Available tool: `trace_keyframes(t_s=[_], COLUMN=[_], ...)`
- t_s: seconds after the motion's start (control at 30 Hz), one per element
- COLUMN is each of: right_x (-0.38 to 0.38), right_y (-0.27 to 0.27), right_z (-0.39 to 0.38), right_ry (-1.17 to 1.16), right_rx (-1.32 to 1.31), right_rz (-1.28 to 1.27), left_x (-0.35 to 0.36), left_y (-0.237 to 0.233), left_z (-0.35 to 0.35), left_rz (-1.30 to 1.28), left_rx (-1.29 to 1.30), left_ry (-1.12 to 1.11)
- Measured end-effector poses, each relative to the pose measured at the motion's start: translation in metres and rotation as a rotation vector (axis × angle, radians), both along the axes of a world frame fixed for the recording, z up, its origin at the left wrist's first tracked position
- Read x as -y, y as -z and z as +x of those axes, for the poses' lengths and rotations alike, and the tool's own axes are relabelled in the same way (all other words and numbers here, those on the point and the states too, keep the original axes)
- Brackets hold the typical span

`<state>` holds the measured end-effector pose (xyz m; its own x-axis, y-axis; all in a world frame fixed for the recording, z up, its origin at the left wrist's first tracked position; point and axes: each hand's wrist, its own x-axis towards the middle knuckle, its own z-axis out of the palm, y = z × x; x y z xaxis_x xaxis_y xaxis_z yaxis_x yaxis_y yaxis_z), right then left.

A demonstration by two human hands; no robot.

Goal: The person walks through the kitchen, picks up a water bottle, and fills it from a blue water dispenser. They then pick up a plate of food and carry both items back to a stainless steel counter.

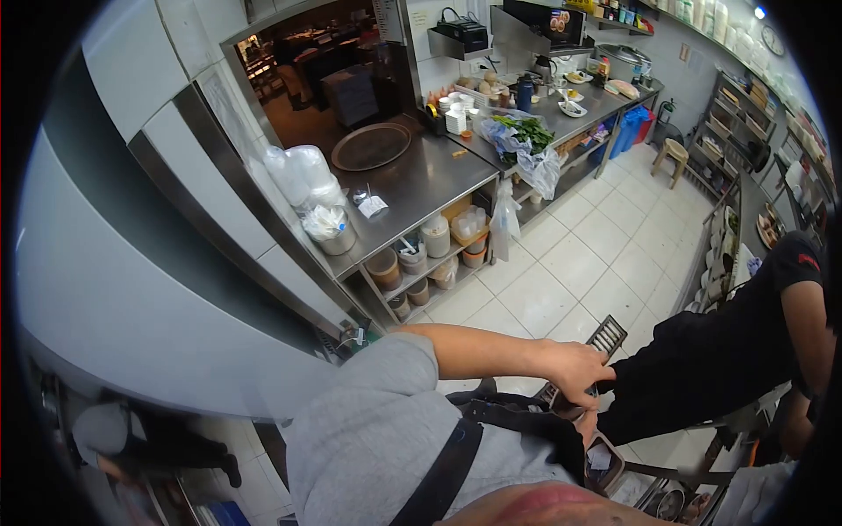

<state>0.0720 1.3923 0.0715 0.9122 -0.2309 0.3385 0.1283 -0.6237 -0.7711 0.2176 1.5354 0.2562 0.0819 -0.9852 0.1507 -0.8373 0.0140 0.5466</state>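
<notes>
My left hand (pixel 574 373) reaches across the front of my black apron (pixel 526 416), its fingers curled and pointing down and right. Whatever lies between them is too small to make out. Just below it, part of my right hand (pixel 586 424) shows close to the apron, its fingers mostly hidden. The two hands are very near each other. A container (pixel 621 466) with a pale item inside stands below my hands. Beyond my left hand lies a slotted metal grate (pixel 607 335) at floor level.
A person in black (pixel 693 359) stands close on the right. Another person (pixel 105 430) is at the lower left. A steel counter (pixel 421 175) holds a round tray (pixel 371 146), plastic bags and leafy greens (pixel 529 131). A wooden stool (pixel 671 158) stands on the tiled floor.
</notes>
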Motion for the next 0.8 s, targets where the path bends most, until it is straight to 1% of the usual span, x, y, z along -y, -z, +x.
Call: trace_keyframes(t_s=[0.03, 0.07, 0.1, 0.13, 0.2, 0.23, 0.27, 0.33, 0.37, 0.4, 0.47, 0.5, 0.53, 0.57, 0.6, 0.63, 0.67, 0.7, 0.73, 0.77, 0.8], right_x=[0.001, 0.003, 0.004, 0.005, 0.009, 0.01, 0.009, 0.006, 0.003, 0.001, -0.001, -0.003, -0.004, -0.003, -0.01, -0.018, -0.025, -0.028, -0.032, -0.037, -0.04], right_y=[-0.002, -0.001, -0.002, -0.001, 0.003, 0.004, 0.003, 0.0, -0.003, -0.005, -0.006, -0.001, 0.005, 0.011, 0.001, -0.009, -0.019, -0.023, -0.026, -0.029, -0.03], right_z=[0.0, -0.001, -0.003, -0.004, -0.004, -0.004, -0.003, 0.0, 0.003, 0.005, 0.011, 0.015, 0.019, 0.02, 0.025, 0.028, 0.03, 0.031, 0.033, 0.035, 0.035], right_ry=[0.033, 0.03, 0.056, 0.083, 0.056, 0.031, 0.031, 0.032, 0.029, 0.023, 0.015, -0.007, -0.028, -0.062, -0.062, -0.045, -0.028, -0.045, -0.043, -0.053, -0.061], right_rx=[0.062, 0.062, -0.02, -0.101, -0.09, -0.074, -0.077, -0.107, -0.123, -0.138, -0.148, -0.109, -0.07, -0.142, -0.139, -0.075, -0.013, -0.117, -0.117, -0.127, -0.138], right_rz=[-0.02, -0.012, 0.037, 0.085, 0.1, 0.107, 0.112, 0.136, 0.145, 0.152, 0.152, 0.134, 0.116, 0.153, 0.147, 0.121, 0.096, 0.209, 0.207, 0.23, 0.253], left_x=[0.011, 0.018, 0.02, 0.021, 0.014, 0.015, 0.015, 0.015, 0.015, 0.014, 0.01, 0.004, -0.005, -0.019, -0.029, -0.034, -0.034, -0.034, -0.035, -0.036, -0.041], left_y=[-0.005, -0.006, -0.003, 0.011, 0.027, 0.034, 0.028, 0.017, 0.009, 0.01, 0.018, 0.044, 0.036, 0.029, 0.019, 0.007, -0.006, -0.019, -0.025, -0.022, -0.008], left_z=[-0.001, -0.001, -0.002, 0.001, 0.006, 0.008, 0.007, 0.008, 0.011, 0.013, 0.02, 0.028, 0.028, 0.028, 0.028, 0.03, 0.029, 0.026, 0.026, 0.026, 0.028], left_rz=[0.335, 0.669, 0.625, 0.632, -0.152, -0.306, -0.302, 0.144, 0.386, 0.383, 0.487, 0.211, 0.208, 0.059, -0.092, 0.051, 0.047, 0.333, 0.618, 0.642, 0.642], left_rx=[-0.069, -0.139, -0.102, -0.104, 0.194, 0.269, 0.266, -0.031, -0.045, -0.047, -0.032, 0.006, 0.01, 0.146, 0.282, 0.135, 0.138, -0.039, -0.219, -0.225, -0.227], left_ry=[-0.106, -0.209, -0.186, -0.185, 0.244, 0.253, 0.253, -0.089, -0.195, -0.202, -0.054, 0.104, 0.102, 0.126, 0.151, 0.114, 0.115, -0.069, -0.254, -0.249, -0.242])
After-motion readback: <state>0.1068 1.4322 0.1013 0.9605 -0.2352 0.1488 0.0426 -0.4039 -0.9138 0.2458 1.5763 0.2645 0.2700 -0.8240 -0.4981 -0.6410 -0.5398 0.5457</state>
